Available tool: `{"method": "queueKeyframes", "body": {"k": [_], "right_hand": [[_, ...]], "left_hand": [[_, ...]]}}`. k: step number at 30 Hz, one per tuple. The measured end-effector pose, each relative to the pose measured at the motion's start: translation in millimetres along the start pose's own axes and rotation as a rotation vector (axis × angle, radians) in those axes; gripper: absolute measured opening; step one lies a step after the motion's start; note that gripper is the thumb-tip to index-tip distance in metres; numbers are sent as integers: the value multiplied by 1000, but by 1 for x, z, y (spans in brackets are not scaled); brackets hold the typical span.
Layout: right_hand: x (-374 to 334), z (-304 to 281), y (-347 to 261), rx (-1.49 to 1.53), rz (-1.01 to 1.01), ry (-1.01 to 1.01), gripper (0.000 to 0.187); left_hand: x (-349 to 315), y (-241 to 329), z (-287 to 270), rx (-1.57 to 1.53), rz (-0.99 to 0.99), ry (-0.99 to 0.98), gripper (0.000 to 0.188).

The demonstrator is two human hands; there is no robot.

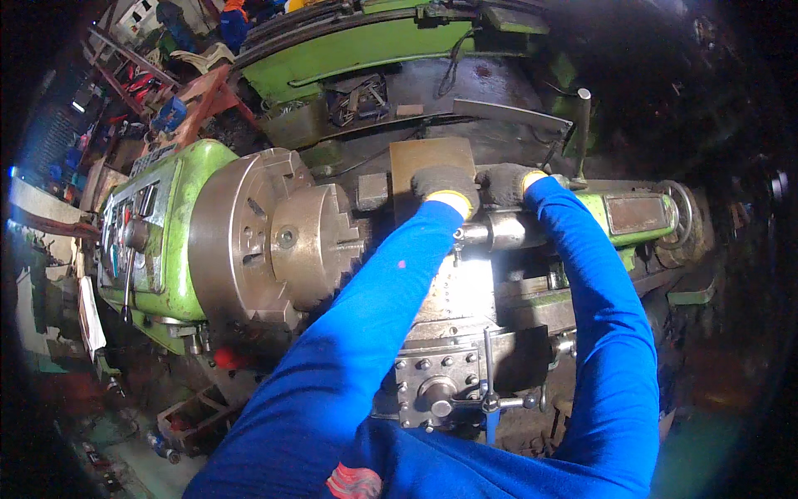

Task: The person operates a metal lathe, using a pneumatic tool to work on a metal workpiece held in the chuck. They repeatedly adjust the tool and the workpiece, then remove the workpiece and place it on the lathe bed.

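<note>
I am leaning over a green metal lathe, both hands in dark gloves with yellow cuffs. My left hand is curled over the lower right part of a brownish flat metal plate; its fingertips are hidden. Close beside it, my right hand is also curled, above a round steel tailstock barrel. What either hand grips does not show. To the left of the plate sits a small metal block. Further left is the big steel chuck with stepped jaws.
The green headstock with levers stands at left. At right are the tailstock body, its handwheel and an upright lever. A bolted apron plate with a handle lies near my body. Another green machine stands behind.
</note>
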State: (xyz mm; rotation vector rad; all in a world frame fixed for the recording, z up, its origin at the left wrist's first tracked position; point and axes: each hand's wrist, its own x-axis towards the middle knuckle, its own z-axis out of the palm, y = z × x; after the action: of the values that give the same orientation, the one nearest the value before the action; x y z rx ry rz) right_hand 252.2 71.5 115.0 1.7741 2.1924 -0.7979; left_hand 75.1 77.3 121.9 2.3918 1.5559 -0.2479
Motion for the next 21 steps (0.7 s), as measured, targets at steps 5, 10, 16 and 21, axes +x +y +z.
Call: {"method": "queueKeyframes", "body": {"k": [5,10,16,21], "right_hand": [[30,35,34,8,-170,45,53],[25,24,11,-70,-100,36,50],[22,19,5,-95,-61,22,49],[19,15,-8,-114,16,19,48]], "left_hand": [[6,12,13,-62,-1,26,35],[13,-1,14,-53,86,62,34],[16,-4,19,-55,117,62,35],[13,-9,14,-63,133,52,36]]}}
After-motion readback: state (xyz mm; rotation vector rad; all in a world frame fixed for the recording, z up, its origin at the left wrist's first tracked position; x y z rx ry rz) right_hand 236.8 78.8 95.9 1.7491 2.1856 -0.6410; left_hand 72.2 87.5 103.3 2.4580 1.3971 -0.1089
